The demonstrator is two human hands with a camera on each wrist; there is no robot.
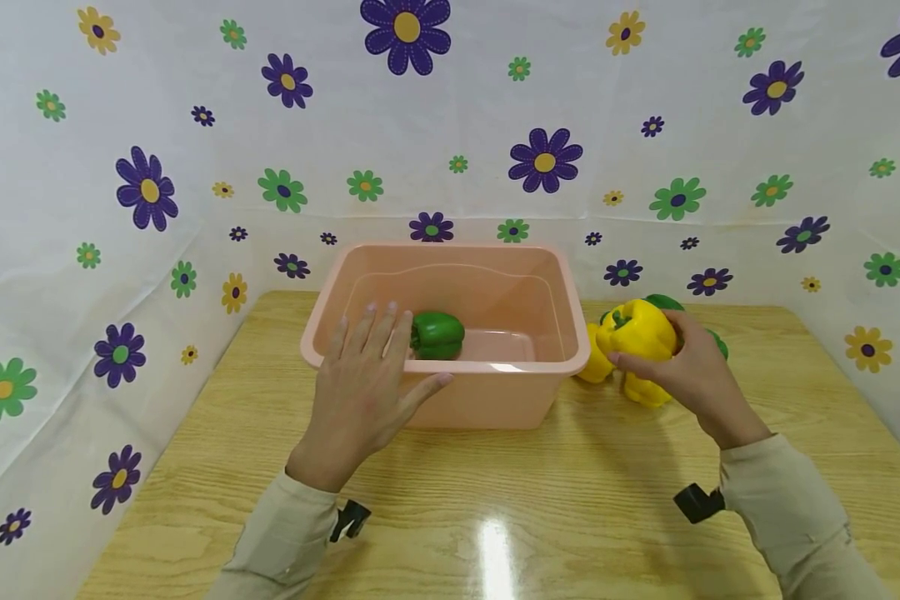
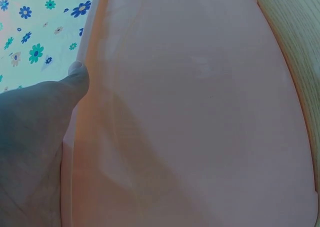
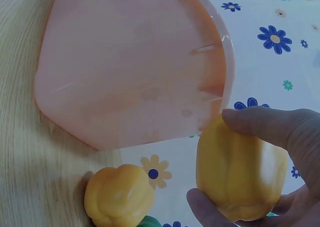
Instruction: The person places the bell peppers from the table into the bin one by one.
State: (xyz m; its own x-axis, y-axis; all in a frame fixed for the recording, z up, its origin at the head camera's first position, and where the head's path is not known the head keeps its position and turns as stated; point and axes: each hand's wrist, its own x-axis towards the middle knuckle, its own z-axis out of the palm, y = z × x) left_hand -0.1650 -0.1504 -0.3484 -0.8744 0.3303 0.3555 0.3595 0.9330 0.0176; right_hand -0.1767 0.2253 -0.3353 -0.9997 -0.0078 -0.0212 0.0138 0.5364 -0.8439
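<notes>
Your right hand [image 1: 693, 371] grips a yellow pepper [image 1: 641, 332] right of the pink bin [image 1: 487, 402]; your left hand [image 1: 366, 387] lies straight-fingered over its near rim [image 1: 517, 367]. The pepper looks light, firm and slick-skinned, best held round its broad sides.

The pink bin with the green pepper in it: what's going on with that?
A person is handling peppers bare-handed. Their right grip holds a yellow pepper just right of the pink bin, while the left grip rests at the bin's near rim with its fingers straight. A green pepper lies inside. More peppers, yellow and green, sit to the bin's right.
</notes>
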